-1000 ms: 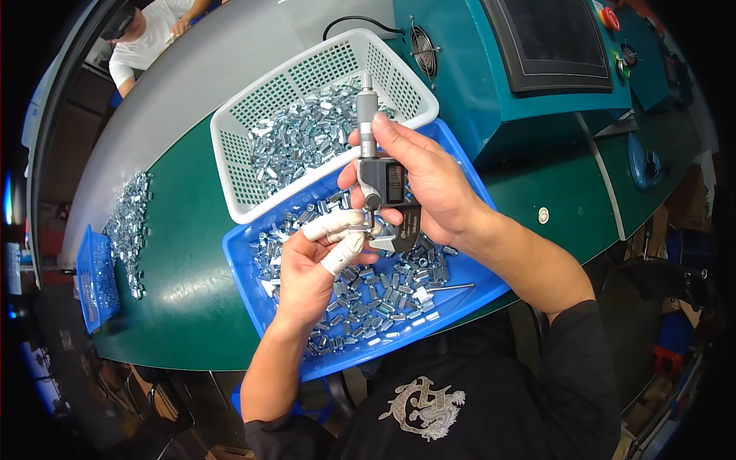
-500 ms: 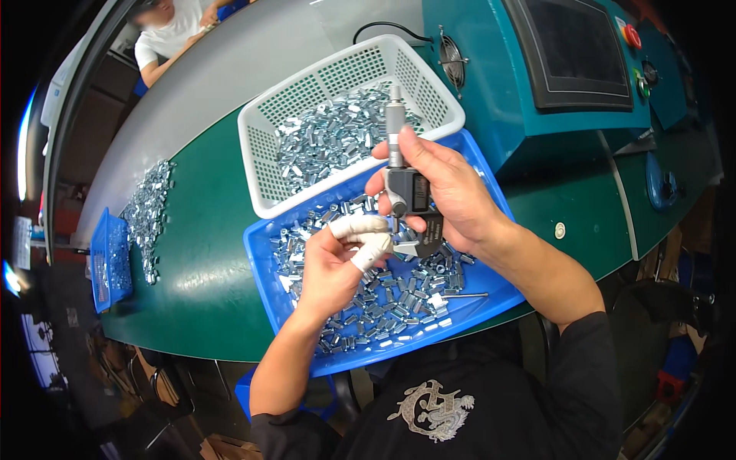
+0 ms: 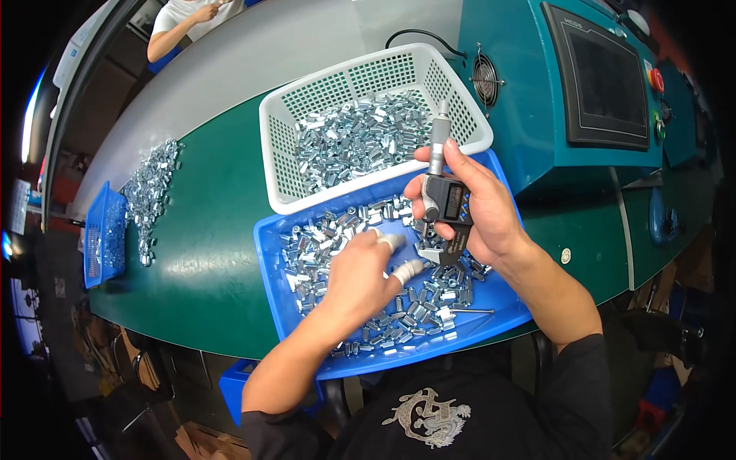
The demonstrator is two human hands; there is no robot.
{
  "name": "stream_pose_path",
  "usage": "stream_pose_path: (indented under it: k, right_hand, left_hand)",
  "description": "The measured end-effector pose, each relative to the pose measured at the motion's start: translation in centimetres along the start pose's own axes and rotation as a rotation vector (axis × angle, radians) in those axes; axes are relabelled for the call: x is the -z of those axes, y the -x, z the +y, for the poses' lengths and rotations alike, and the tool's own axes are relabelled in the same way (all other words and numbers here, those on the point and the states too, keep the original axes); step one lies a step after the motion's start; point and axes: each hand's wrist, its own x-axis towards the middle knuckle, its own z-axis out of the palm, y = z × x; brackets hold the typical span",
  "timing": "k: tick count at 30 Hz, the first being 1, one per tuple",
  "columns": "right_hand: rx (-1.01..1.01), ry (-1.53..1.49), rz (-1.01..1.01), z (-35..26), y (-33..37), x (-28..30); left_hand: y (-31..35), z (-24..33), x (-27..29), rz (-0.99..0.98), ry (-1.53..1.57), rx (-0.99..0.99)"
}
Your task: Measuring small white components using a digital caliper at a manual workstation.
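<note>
Left hand [image 3: 356, 280] lowered, hiding nuts [image 3: 429, 295] beneath.

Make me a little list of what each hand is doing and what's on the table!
left hand: reaching down into the metal parts, fingertips taped white
right hand: gripping a digital micrometer
blue tray: holds loose shiny metal parts
white basket: full of similar parts
green table: another parts pile at far left
</note>
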Motion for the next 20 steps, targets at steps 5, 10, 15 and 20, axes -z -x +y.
stream_pose_path:
  k: [5,10,15,20]
  right_hand:
    - [-0.005,-0.001,0.016,-0.1,0.1,-0.1]
    - [-0.013,0.017,0.032,-0.2,0.1,0.0]
    - [-0.015,0.025,0.013,0.0,0.0,0.0]
    - [-0.014,0.014,0.002,0.1,0.0,0.2]
  left_hand:
    - [-0.3,-0.2,-1.3,-0.114,-0.046,-0.074]
    - [-0.2,-0.4,-0.8,-0.162,0.061,-0.061]
    - [-0.1,-0.9,-0.7,-0.173,0.141,-0.056]
    - [-0.6,0.0,1.0,-0.037,0.598,0.278]
